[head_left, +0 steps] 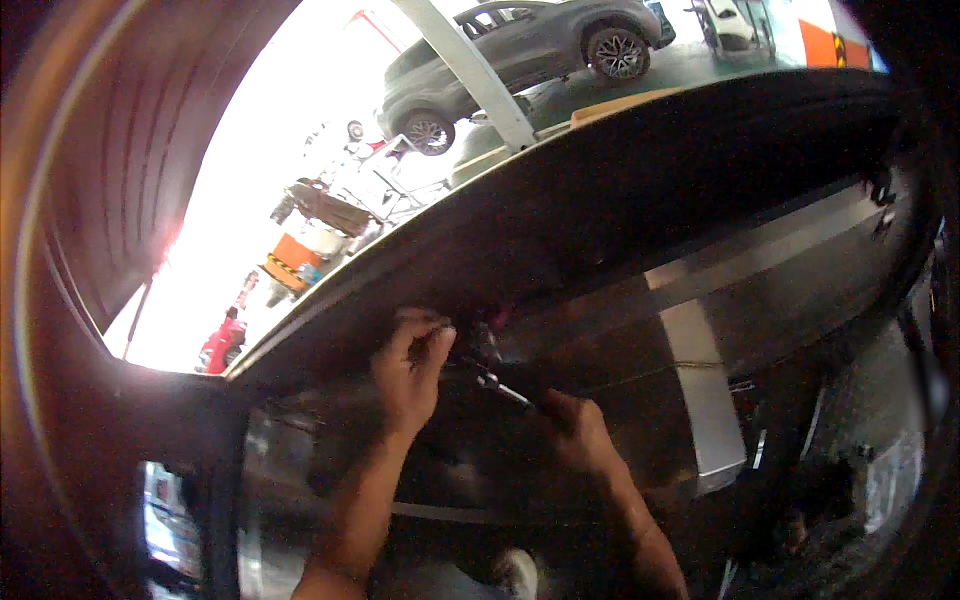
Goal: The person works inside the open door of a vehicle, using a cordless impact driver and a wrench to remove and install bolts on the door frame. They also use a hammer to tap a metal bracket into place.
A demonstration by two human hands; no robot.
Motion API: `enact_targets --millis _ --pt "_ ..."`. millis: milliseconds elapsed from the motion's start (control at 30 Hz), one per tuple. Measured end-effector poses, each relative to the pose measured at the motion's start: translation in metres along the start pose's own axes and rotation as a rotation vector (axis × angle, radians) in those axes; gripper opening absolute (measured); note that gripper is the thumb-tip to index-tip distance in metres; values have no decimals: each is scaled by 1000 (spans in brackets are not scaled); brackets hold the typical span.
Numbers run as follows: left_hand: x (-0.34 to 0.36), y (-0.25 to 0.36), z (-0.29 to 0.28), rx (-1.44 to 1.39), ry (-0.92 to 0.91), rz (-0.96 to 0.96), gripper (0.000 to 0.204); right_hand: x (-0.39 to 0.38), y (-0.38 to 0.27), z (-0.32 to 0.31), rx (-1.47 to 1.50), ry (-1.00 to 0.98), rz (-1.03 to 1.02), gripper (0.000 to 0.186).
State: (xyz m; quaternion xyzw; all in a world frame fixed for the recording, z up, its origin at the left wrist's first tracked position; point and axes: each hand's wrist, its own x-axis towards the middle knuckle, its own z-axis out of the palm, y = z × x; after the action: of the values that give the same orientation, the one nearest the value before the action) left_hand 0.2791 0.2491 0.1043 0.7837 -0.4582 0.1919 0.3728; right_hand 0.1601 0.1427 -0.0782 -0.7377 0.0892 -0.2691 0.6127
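Observation:
My right hand (578, 428) is closed around the dark handle end of a wrench (508, 389). The wrench's bright metal shaft points left and slightly up, and its small head ends in the dark space between my hands. My left hand (410, 365) is raised to the left of the wrench head, close to a dark panel (560, 250). Its thumb and fingers come together in a pinch; whatever they hold, if anything, is too small and dark to make out. Just right of these fingers, a small reddish spot (500, 316) shows on the panel.
A pale metal strip (700, 390) runs down the right side, with scattered debris beyond it. My shoe (520, 572) shows at the bottom. Past the panel's bright edge stand a grey car (520, 60), a slanted post (470, 70), an orange box (292, 258) and a red vehicle (222, 340).

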Motion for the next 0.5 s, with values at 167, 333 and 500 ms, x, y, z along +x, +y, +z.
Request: enact_targets --millis 167,333,500 --pt "3 -5 3 -71 32 -40 11 -26 24 -19 40 -109 -52 19" --pt "0 -17 8 -212 24 -34 18 -19 22 -40 -522 -173 -324 17" --pt "-72 -14 -20 -467 71 -428 33 -14 -76 -34 184 -23 34 9"
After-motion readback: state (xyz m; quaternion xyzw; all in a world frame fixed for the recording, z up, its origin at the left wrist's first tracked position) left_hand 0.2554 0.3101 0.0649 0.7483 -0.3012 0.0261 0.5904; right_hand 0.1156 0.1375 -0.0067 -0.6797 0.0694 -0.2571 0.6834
